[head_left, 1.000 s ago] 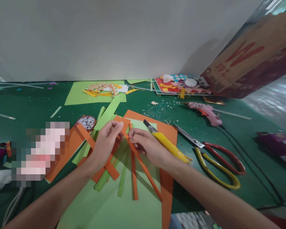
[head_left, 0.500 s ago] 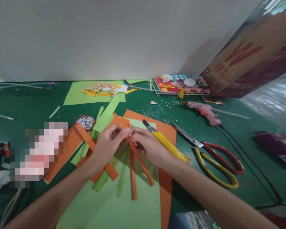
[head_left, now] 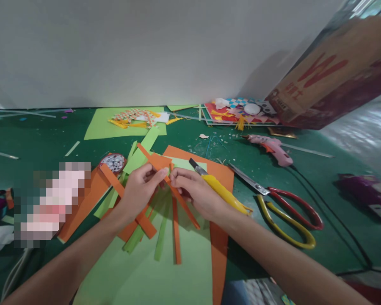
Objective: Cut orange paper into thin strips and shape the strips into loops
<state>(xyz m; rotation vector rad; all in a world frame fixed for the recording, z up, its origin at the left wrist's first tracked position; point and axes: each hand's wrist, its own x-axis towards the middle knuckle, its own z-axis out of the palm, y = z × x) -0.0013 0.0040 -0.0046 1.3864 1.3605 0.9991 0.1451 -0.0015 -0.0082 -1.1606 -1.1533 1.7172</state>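
Pinches a narrow orange strip (head_left: 189, 213) between thumb and forefinger of the left hand (head_left: 139, 186), with 1 end poking up beyond the fingertips and the other slanting down beside the right hand (head_left: 193, 190). Curls the right fingers inward just beside the left thumb, close against the crossing strips; with the tips partly hidden, cannot tell whether pinching or merely touching. Has a 2nd orange strip (head_left: 177, 237) running nearer from between the 2 sets of fingers, and a green strip (head_left: 160, 239) just left of that. Beneath the fingers, has a light green sheet (head_left: 146, 275) over an orange sheet (head_left: 220, 250). Right of the right fingers, has a yellow cutter (head_left: 225, 195), then scissors (head_left: 262, 190) with 1 red and 1 yellow handle, and farther off a pink glue gun (head_left: 273, 148). Well beyond the left fingers, has a woven piece (head_left: 131, 115) with yellow tassels.
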